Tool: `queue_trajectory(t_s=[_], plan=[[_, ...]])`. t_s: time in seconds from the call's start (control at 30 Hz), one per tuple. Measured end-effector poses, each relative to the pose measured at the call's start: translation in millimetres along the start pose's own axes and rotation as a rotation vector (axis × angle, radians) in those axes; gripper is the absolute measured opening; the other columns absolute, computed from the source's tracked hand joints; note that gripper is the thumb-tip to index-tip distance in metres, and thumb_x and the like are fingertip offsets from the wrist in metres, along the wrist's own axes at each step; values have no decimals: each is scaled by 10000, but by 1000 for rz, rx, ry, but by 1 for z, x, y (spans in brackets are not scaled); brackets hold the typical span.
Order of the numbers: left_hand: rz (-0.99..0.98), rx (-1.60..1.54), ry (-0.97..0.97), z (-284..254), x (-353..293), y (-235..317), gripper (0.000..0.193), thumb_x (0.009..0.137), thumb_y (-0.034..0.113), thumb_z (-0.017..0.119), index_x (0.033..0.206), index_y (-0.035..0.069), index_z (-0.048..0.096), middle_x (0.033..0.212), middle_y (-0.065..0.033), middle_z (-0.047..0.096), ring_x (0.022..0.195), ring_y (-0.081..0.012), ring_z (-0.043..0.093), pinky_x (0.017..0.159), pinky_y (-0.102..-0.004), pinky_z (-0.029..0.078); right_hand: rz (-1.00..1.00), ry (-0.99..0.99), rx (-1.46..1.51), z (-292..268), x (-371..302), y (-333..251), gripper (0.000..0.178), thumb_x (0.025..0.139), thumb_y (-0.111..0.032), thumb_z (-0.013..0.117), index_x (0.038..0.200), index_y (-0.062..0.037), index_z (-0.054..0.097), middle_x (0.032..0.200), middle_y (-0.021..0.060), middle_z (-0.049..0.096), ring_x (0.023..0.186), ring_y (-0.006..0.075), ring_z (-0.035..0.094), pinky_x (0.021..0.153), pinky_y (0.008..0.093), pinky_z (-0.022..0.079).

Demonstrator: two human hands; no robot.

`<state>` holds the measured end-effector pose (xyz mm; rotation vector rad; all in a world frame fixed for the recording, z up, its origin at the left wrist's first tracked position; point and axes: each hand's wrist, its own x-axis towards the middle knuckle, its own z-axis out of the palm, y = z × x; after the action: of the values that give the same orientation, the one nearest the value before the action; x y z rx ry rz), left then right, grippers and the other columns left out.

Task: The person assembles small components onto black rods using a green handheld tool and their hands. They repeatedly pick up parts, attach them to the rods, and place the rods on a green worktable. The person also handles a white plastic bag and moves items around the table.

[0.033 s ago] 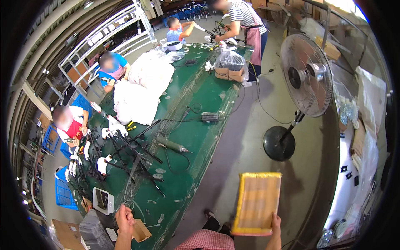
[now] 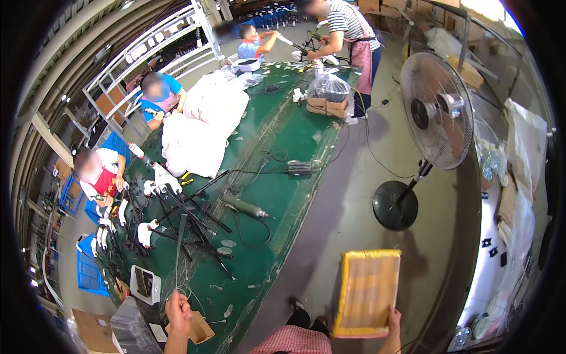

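Note:
My right hand [image 2: 394, 323] grips the lower right edge of a flat rectangular cardboard panel [image 2: 369, 292] bound in yellow tape. I hold it off the table, over the floor at the right. My left hand [image 2: 178, 311] is closed over the near end of the table, its fingers pinched round thin pale strands [image 2: 180, 262] that rise from it; their exact kind is unclear. Just beside that hand lies a small open cardboard box [image 2: 201, 328]. A white tray [image 2: 145, 284] with dark contents sits beyond it to the left.
Black rods and white-ended parts [image 2: 194, 230] pile on the green table [image 2: 283, 218], near a corded cylindrical tool [image 2: 246, 206]. White sacks [image 2: 200, 133] lie farther back. A pedestal fan [image 2: 396, 204] stands on the right. Several people work round the table's left and far sides.
The cardboard panel has shifted slightly right and down with my right hand. My left hand stays almost in place, still closed.

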<state>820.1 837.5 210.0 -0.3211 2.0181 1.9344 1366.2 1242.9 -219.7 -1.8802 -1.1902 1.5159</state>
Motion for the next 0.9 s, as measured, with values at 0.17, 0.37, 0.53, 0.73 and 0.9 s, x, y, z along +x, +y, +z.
queue_trajectory(t_s=[0.17,0.37,0.53,0.73,0.9], plan=[[2,-155,93,-7,34,-31,362,965,377,501,743,91,523,509,37,370,374,-37,272,347,-207,181,-71,205,-702,-51,-20,3,569,708,-337,666,1079,72,529,1044,307,593,954,442,607,798,482,508],[12,-209,229,12,44,-3,350,963,361,512,741,90,520,516,38,359,387,-36,274,358,-206,184,-102,49,-910,68,-80,-136,415,832,-268,641,1175,-42,584,1163,183,597,1108,341,559,972,396,425],[21,-282,266,65,73,4,336,962,362,511,757,96,516,498,34,365,359,-41,263,328,-205,177,-693,-244,-672,202,-27,-255,277,819,-194,625,1041,-30,628,993,207,632,940,388,600,818,435,483],[117,-247,416,141,123,26,320,963,372,491,803,95,510,521,40,365,368,-29,270,321,-193,173,-654,-370,-475,333,111,-421,381,858,-231,617,1162,-6,573,1056,187,644,954,296,635,826,372,494],[62,-363,497,243,167,36,316,979,344,464,786,95,493,525,37,344,382,-40,275,330,-203,183,-627,-260,-246,461,278,-546,681,847,-253,646,1394,-5,326,1298,212,510,1105,337,561,914,391,454]])
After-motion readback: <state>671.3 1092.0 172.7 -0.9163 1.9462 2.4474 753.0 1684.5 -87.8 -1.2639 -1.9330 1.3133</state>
